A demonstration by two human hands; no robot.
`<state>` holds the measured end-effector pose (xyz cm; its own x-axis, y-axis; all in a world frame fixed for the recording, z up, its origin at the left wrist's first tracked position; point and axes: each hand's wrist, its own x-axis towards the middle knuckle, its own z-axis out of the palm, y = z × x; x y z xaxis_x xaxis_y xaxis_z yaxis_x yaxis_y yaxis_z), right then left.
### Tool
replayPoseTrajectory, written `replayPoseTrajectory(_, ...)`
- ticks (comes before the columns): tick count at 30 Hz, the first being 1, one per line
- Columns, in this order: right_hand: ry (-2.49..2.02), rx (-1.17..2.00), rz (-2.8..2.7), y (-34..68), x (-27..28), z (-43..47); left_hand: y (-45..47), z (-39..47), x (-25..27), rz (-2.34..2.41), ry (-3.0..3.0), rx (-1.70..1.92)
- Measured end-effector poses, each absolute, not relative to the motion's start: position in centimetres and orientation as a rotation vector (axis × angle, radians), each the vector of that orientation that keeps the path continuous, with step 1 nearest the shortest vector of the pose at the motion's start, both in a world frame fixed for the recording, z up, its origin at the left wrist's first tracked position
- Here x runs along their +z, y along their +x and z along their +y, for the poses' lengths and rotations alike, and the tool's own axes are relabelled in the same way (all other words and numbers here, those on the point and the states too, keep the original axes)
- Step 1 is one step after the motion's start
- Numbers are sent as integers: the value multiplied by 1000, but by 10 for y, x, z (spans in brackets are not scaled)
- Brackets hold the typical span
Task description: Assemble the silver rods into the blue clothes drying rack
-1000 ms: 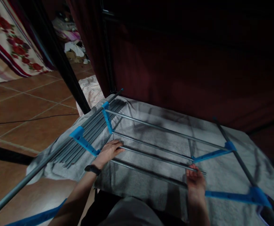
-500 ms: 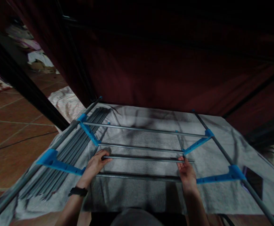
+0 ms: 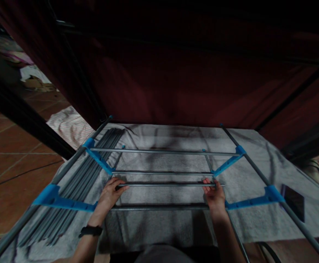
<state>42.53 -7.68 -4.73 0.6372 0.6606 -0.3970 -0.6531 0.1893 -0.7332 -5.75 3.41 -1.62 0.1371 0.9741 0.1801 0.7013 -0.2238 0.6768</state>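
A grey metal tube [image 3: 164, 185] lies crosswise between my hands. My left hand [image 3: 110, 193] is closed on its left end, thumb and fingers pinching it. Near the other end, my right hand [image 3: 213, 194] grips the same tube, with a short piece sticking out past the fingers. Around them stands a rack frame of grey tubes joined by blue plastic brackets [image 3: 63, 199]. One crossbar [image 3: 162, 173] runs just behind the held tube, and another crossbar [image 3: 159, 208] passes in front of it. A right-hand bracket [image 3: 254, 202] sits beside my right wrist.
Several loose grey tubes [image 3: 77, 182] lie in a bundle on the grey blanket [image 3: 159, 230] at the left. A dark tablet or phone [image 3: 293, 201] rests at the right. Dark red fabric [image 3: 170, 87] hangs behind; a thin cable [image 3: 25, 174] crosses the tiled floor.
The view has shifted slightly. My hands keep hold of the tube, which stays between the two crossbars, now more level in view.
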Motion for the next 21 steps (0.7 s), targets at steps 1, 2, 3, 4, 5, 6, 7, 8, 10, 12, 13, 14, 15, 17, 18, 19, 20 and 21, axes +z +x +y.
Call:
replayPoseTrajectory(1,-1036,920,40,425,-45,-77,-58,34,-15,1612,1962,834)
replayPoseTrajectory(2,-1048,916,88,425,-42,-78,-58,35,-14,1615,1934,821)
replayPoseTrajectory(3,-1060,915,123,425,-40,-78,-59,35,-14,1616,1909,804)
replayPoseTrajectory(4,-1071,915,143,425,-39,-78,-59,36,-13,1616,1888,786)
replayPoseTrajectory(5,-1081,913,151,425,-37,-77,-60,36,-13,1618,1873,769)
replayPoseTrajectory(6,-1092,908,151,425,-37,-77,-60,36,-13,1621,1867,757)
replayPoseTrajectory(7,-1106,902,142,426,-37,-77,-60,37,-13,1624,1868,749)
replayPoseTrajectory(8,-1120,893,133,426,-37,-77,-61,37,-14,1625,1876,743)
replayPoseTrajectory(10,-1132,887,113,426,-38,-76,-61,37,-16,1619,1904,734)
replayPoseTrajectory(12,-1123,881,120,425,-38,-76,-61,37,-17,1616,1924,723)
replayPoseTrajectory(13,-1114,880,132,425,-37,-76,-61,37,-17,1617,1930,719)
replayPoseTrajectory(14,-1107,880,146,424,-36,-76,-61,36,-17,1615,1935,716)
replayPoseTrajectory(15,-1102,880,162,424,-35,-76,-61,36,-17,1611,1941,714)
replayPoseTrajectory(17,-1094,883,184,424,-34,-75,-60,35,-15,1596,1949,709)
replayPoseTrajectory(18,-1091,884,190,424,-33,-75,-60,34,-15,1591,1949,704)
replayPoseTrajectory(19,-1088,887,196,425,-33,-75,-59,34,-14,1587,1947,698)
replayPoseTrajectory(20,-1086,889,201,425,-33,-75,-59,33,-13,1587,1943,690)
replayPoseTrajectory(21,-1084,895,203,426,-33,-75,-58,33,-13,1590,1939,680)
